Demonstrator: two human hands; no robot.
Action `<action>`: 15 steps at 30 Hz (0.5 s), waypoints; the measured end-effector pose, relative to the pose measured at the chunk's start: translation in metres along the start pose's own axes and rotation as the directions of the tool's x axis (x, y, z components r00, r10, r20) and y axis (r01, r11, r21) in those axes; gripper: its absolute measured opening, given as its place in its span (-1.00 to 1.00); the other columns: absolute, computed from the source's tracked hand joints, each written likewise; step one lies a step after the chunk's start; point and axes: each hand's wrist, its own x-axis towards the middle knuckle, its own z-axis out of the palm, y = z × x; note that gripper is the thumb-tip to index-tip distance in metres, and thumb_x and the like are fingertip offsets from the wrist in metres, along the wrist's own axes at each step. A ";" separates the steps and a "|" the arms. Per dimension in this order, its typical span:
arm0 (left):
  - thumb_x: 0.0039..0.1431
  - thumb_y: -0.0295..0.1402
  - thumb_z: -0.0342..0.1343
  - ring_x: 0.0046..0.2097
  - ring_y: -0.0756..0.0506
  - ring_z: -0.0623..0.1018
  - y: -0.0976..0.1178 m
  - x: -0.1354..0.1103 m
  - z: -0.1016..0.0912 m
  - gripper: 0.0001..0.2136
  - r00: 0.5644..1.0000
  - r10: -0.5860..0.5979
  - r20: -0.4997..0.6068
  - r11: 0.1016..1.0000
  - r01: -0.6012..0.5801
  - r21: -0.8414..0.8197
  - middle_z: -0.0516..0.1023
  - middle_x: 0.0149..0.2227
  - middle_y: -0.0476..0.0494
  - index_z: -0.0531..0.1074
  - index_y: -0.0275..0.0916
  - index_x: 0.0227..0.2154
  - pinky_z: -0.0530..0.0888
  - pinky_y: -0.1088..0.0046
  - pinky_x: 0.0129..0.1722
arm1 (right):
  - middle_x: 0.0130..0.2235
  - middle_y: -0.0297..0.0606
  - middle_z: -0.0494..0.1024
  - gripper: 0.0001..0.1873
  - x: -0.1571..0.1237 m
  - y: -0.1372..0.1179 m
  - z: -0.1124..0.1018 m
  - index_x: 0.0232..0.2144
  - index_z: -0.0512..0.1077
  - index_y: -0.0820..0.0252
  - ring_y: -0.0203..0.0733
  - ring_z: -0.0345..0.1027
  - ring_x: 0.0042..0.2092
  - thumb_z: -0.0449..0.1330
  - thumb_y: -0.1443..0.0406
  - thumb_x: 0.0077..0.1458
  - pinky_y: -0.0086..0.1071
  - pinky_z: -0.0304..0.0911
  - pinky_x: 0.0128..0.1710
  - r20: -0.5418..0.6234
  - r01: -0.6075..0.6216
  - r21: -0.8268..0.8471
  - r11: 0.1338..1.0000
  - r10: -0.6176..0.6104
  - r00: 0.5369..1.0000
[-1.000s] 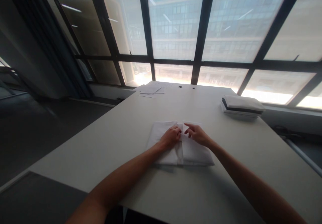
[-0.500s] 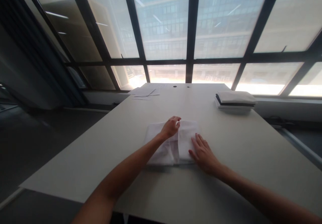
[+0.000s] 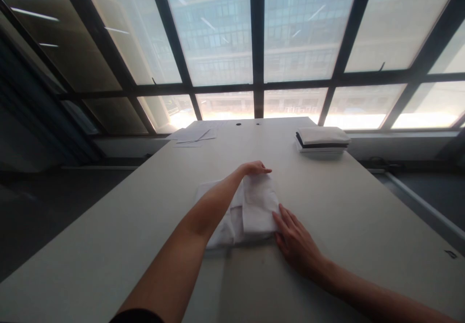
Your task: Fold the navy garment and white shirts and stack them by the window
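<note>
A folded white cloth, perhaps a garment, lies on the white table in front of me. Its right part is folded over in a flat panel, with an overlapping gap left of that panel. My left hand reaches across to the far right corner of the cloth, its fingers bent and pressed together at the edge; the fingertips are partly hidden. Along the near right edge rests my right hand, fingers stretched out and touching the cloth's side. My left forearm covers part of the cloth's left side.
A stack of folded white and dark cloths sits at the table's far right. Loose white paper sheets lie at the far left. The white table reaches toward large dark-framed windows. A dark curtain hangs at left.
My left hand has moved right, from the middle of the cloth's far edge to its far right corner. My right hand has slid from the cloth's top to its right edge. The view has shifted slightly.
</note>
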 end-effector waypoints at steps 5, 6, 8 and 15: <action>0.17 0.06 0.20 -0.44 0.01 0.40 0.007 -0.004 -0.006 -0.55 0.997 -0.018 0.072 1.000 0.018 -0.011 0.52 -0.45 -0.04 0.61 -0.31 -0.38 0.30 0.52 -0.44 | 0.30 0.20 0.30 -0.41 0.001 0.003 0.003 0.29 0.25 0.36 0.15 0.24 0.29 0.09 0.40 0.22 -0.05 0.29 0.21 0.009 0.019 -0.106 0.994 -0.019 1.000; 0.17 0.04 0.21 -0.45 0.01 0.39 0.007 -0.006 -0.006 -0.57 0.997 -0.019 0.069 1.000 0.021 -0.019 0.52 -0.46 -0.04 0.61 -0.31 -0.38 0.30 0.52 -0.45 | 0.26 0.20 0.36 -0.41 0.001 0.003 0.005 0.28 0.27 0.38 0.13 0.29 0.26 0.07 0.44 0.20 -0.08 0.31 0.19 0.013 0.026 -0.144 0.989 -0.024 1.000; 0.16 0.02 0.23 -0.46 0.01 0.38 0.007 -0.009 -0.004 -0.58 0.998 -0.028 0.055 0.997 0.032 -0.067 0.51 -0.48 -0.02 0.62 -0.32 -0.38 0.29 0.52 -0.46 | 0.18 0.16 0.46 -0.39 0.002 0.004 0.007 0.25 0.30 0.40 0.09 0.37 0.20 0.04 0.55 0.14 -0.13 0.36 0.15 0.024 0.033 -0.233 0.972 -0.028 0.999; 0.10 0.05 0.25 -0.48 0.02 0.37 -0.002 -0.017 0.011 -0.56 0.995 0.014 -0.098 0.976 -0.035 -0.216 0.47 -0.54 -0.02 0.62 -0.32 -0.45 0.30 0.52 -0.44 | 0.05 0.20 0.56 -0.39 0.001 -0.006 0.009 0.17 0.40 0.44 0.06 0.50 0.08 0.02 0.65 0.07 -0.24 0.49 -0.03 0.063 0.017 -0.456 0.890 0.014 0.998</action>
